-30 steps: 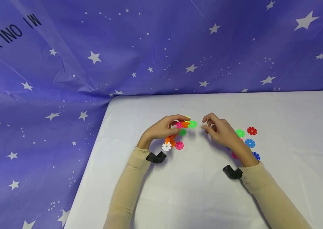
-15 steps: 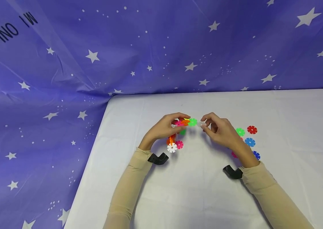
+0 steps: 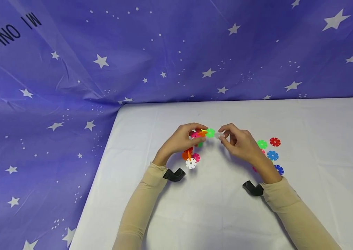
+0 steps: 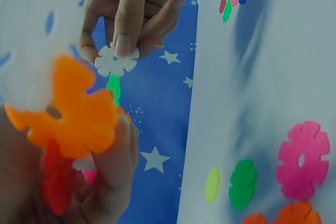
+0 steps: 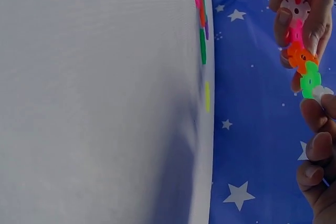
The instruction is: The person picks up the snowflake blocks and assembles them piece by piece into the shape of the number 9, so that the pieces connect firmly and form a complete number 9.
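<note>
Purple star-print cloth backdrop [image 3: 176, 52] behind everything, and a table under a white, slightly wrinkled cloth [image 3: 213, 208] in front of me.

Starting on the left: my left hand [image 3: 179, 140] has its fingers curled around a chain of flat plastic snowflake discs [image 3: 199, 133], the notched kind that slot into each other edge to edge. Orange, pink, red and white pieces are locked at angles, with a bright green disc [image 3: 210, 132] sticking out at the free end, held up just above the table. A few loose discs lie below that hand, including a white one [image 3: 191, 163] and a pink one [image 3: 196, 157].

Moving right, my right hand [image 3: 238, 142] pinches a single white snowflake disc [image 4: 116, 60] between thumb and fingertips. From the wrist views it sits right at the green end piece, touching or nearly touching; I can't tell if the notches have actually bitten yet.

So I'd say I'm mid-join, adding the white piece to the chain. Next move probably needs the white disc's slot lined up square with a green notch, then a firm push while the left hand braces the chain. The plastic looks thin, stiff and smooth, so it could slip sideways.

Far right, spare discs lie on the cloth: green [image 3: 262, 144], red [image 3: 275, 141], blue [image 3: 272, 155].
</note>
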`<state>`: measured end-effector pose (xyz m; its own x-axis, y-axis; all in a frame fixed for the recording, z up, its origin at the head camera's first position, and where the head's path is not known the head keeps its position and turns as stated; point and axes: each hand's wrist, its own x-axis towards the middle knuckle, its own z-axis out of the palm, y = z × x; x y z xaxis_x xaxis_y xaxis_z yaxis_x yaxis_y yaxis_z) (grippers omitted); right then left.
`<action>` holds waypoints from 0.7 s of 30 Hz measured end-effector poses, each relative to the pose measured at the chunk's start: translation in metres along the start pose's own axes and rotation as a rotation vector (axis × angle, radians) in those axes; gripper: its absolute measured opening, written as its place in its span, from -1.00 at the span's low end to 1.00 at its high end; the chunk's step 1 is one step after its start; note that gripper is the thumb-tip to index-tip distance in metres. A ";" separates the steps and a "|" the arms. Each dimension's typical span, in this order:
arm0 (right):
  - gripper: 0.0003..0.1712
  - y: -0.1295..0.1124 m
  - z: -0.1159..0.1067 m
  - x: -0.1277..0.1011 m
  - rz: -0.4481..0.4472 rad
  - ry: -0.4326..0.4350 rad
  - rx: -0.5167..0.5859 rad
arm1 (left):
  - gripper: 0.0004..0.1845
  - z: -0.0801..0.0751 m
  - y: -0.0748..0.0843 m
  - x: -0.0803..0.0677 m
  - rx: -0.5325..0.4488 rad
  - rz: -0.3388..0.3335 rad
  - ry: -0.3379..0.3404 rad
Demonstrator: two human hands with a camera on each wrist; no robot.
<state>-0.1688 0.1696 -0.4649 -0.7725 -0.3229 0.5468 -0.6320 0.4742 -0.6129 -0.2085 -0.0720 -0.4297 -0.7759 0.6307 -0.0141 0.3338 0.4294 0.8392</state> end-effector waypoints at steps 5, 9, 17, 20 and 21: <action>-0.64 -0.001 0.001 0.000 -0.014 0.020 -0.047 | -0.59 0.002 0.002 0.001 0.081 0.036 0.031; -0.64 -0.001 0.002 -0.001 -0.023 0.022 -0.054 | -0.59 0.003 0.003 0.002 0.093 0.024 0.061; -0.65 0.000 0.004 -0.001 -0.035 0.030 -0.030 | -0.63 0.005 0.003 0.002 0.068 -0.027 0.090; -0.66 0.000 0.004 -0.001 -0.037 0.029 -0.023 | -0.64 0.005 0.003 0.002 0.061 -0.033 0.096; -0.66 0.000 0.004 -0.001 -0.037 0.028 -0.024 | -0.64 0.004 0.003 0.002 0.056 -0.037 0.102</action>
<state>-0.1682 0.1661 -0.4678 -0.7461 -0.3178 0.5851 -0.6586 0.4816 -0.5782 -0.2066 -0.0669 -0.4293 -0.8374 0.5464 0.0133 0.3315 0.4885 0.8071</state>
